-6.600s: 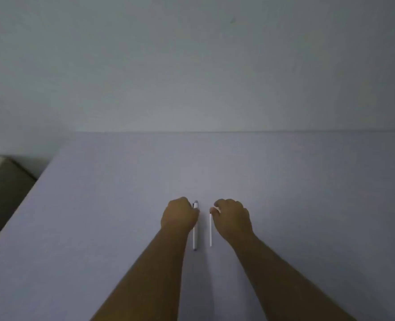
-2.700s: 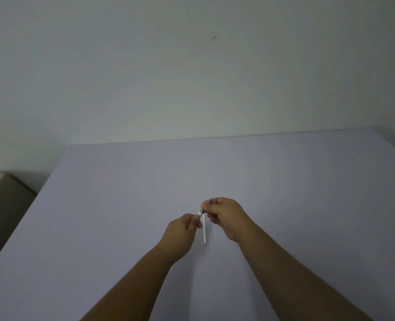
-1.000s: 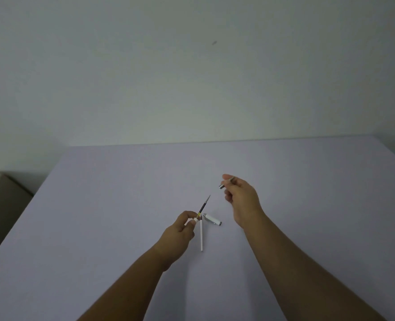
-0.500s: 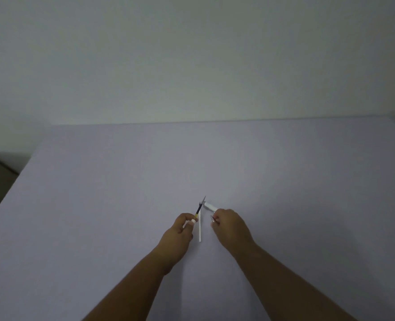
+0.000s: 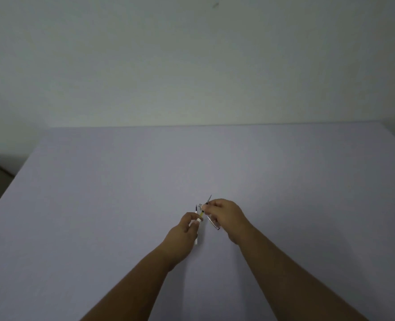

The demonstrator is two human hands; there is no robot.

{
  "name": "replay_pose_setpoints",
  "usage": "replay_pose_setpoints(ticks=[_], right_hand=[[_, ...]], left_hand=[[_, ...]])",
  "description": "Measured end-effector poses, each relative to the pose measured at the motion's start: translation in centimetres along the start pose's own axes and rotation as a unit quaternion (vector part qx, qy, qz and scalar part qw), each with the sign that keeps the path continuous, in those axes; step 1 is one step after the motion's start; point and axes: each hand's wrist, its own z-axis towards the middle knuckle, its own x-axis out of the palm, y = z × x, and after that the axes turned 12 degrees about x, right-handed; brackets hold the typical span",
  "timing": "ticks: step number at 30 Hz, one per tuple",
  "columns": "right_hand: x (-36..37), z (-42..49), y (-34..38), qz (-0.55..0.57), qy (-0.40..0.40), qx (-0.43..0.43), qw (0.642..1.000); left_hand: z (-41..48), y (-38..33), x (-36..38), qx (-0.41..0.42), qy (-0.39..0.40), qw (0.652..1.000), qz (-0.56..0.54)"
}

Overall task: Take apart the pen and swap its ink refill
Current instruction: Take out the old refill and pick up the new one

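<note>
The left hand point(image 5: 184, 230) is pinching the white pen barrel point(image 5: 198, 224) between thumb and fingers; the barrel's white lower end is poking out below the hand, and its open upper end is sitting at the fingertips. A thin refill point(image 5: 204, 207) is sticking out of that open end: yellowish just above the barrel, then dark, then narrowing to a fine grey tip. Its long axis is slanting up and to the right, away from the left hand, with the tip pointing past the right hand's knuckles. The right hand point(image 5: 224, 216) is closing its fingertips on the refill just above the barrel. A silvery pen piece point(image 5: 213, 221) is lying just under the right hand, slanting down to the right. A second slim white refill point(image 5: 196, 209) is showing just above the left fingers, dark tip pointing up. Both hands are working low over the pale table point(image 5: 99, 205).
</note>
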Motion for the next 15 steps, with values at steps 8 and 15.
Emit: replay_pose_setpoints(ticks=[8,15], right_hand=[[-3.1,2.6,-1.1,-0.168,-0.169,0.021,0.971],[-2.3,3.2,-3.1,-0.227,-0.189,0.042,0.954]], left_hand=[[0.0,1.2,-0.7,-0.059,-0.039,0.997,-0.037],[0.0,1.7,-0.7,-0.069,-0.050,0.995,-0.042]])
